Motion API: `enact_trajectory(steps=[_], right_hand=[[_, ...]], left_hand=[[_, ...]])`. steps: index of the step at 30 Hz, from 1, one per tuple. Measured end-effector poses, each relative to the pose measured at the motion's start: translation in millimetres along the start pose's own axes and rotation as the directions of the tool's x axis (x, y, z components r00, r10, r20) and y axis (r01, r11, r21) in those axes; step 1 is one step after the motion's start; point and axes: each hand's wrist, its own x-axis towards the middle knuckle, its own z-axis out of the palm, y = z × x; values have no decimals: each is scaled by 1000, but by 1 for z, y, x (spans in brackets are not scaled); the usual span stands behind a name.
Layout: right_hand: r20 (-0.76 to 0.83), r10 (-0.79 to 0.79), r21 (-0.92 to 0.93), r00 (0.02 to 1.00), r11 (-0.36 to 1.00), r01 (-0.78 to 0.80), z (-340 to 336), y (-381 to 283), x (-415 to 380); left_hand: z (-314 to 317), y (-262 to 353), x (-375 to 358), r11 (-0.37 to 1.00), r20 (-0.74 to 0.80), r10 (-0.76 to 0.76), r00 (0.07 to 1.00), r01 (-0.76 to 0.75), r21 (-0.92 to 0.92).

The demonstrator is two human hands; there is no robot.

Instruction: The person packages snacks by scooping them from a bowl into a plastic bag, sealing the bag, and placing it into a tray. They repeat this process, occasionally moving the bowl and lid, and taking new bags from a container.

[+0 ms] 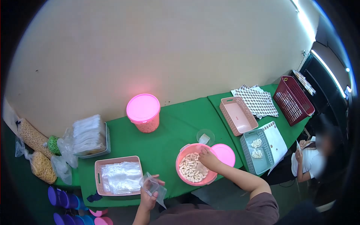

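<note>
My left hand (147, 199) is closed around a clear plastic bag (159, 190), in front of the pink basket (98, 180). That basket holds a stack of flat clear bags (122, 177). My right hand (210, 159) is over a pink tub (180, 176) of small whitish, finger-shaped snack pieces (190, 165). Its fingers are curled inside the far rim; what they grip, if anything, is hidden. Under that hand, among the pieces, lies a translucent object (202, 170) I cannot make out. A pink lid (226, 154) lies right of the tub.
On the green cloth (176, 120) stand a lidded pink tub (143, 112), a clear dish (210, 134), another pink basket (245, 126) and a grey basket (245, 159) holding filled packets. Snack bags (42, 167) hang at left. A co-worker (311, 159) sits at right.
</note>
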Motion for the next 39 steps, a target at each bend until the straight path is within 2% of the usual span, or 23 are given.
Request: enact_trajectory(steps=[1, 2, 4, 5, 7, 8, 10, 11, 12, 14, 16, 18, 19, 21, 23, 25, 27, 29, 30, 32, 36, 38, 39], right_hand=[[140, -62, 114, 988, 992, 46, -13, 7, 0], [148, -74, 119, 986, 991, 56, -29, 12, 0], [279, 13, 284, 960, 954, -96, -57, 20, 1], [292, -6, 293, 956, 952, -84, -59, 25, 5], [16, -33, 136, 999, 990, 30, -59, 29, 14], [25, -47, 146, 999, 988, 43, -47, 23, 23], [125, -23, -183, 992, 982, 46, -19, 5, 49], [128, -28, -175, 991, 983, 51, -19, -6, 55], [205, -6, -256, 979, 965, 60, -19, -15, 62], [276, 14, -337, 961, 938, 83, -18, -18, 62], [253, -130, -461, 959, 855, 238, -13, -21, 55], [350, -39, -459, 936, 864, 207, 9, -28, 59], [183, -111, -423, 977, 888, 180, 18, -24, 54], [-99, -222, -376, 970, 911, 170, 38, -20, 48], [-257, -281, -431, 925, 890, 151, 75, -22, 56], [-332, -280, -407, 901, 904, 131, 93, -25, 69], [-309, -171, -88, 936, 985, 151, 47, -23, 75], [-311, -57, -23, 949, 998, 53, 36, -34, 89], [-312, -23, -1, 950, 1000, 23, 37, -41, 96], [-278, 176, 490, 944, 871, -18, 42, -59, 111], [-109, 44, 340, 993, 941, -4, 21, -59, 118], [99, 157, 592, 983, 784, -185, 5, -50, 113], [157, 100, 562, 983, 809, -172, 14, -48, 120]], left_hand=[[11, 1, 13, 997, -43, 49, 998, -51, -50], [19, 2, 24, 990, -91, 96, 991, -105, -96], [32, -9, 43, 985, -113, 137, 984, -147, -90], [42, -12, 50, 964, -152, 164, 975, -191, -187], [63, -17, 61, 924, -238, 199, 951, -263, -276], [72, -21, 69, 928, -249, 184, 951, -252, -275], [88, -38, 89, 921, -295, 368, 882, -389, -13], [93, -52, 97, 911, -285, 401, 870, -411, 28], [99, -66, 102, 913, -289, 399, 870, -407, 32], [109, -82, 109, 925, -141, 295, 945, -245, 290], [113, -89, 115, 898, -115, 268, 957, -205, 388], [115, -89, 119, 859, -84, 234, 969, -165, 485], [115, -89, 120, 853, -103, 205, 973, -126, 507], [114, -90, 123, 845, -128, 176, 976, -84, 528], [111, -92, 131, 558, 14, 206, 979, -129, 820], [100, -99, 142, 553, 14, 209, 978, -130, 823], [83, -100, 151, 547, 15, 210, 978, -130, 827], [65, -94, 165, 468, 156, 196, 968, -232, 853], [57, -94, 171, 468, 148, 195, 970, -224, 855], [43, -93, 178, 485, 215, 199, 956, -287, 826], [25, -86, 187, 508, 284, 161, 945, -326, 797], [18, -89, 188, 455, 362, 167, 917, -397, 797], [14, -90, 188, 459, 358, 171, 918, -395, 796]])
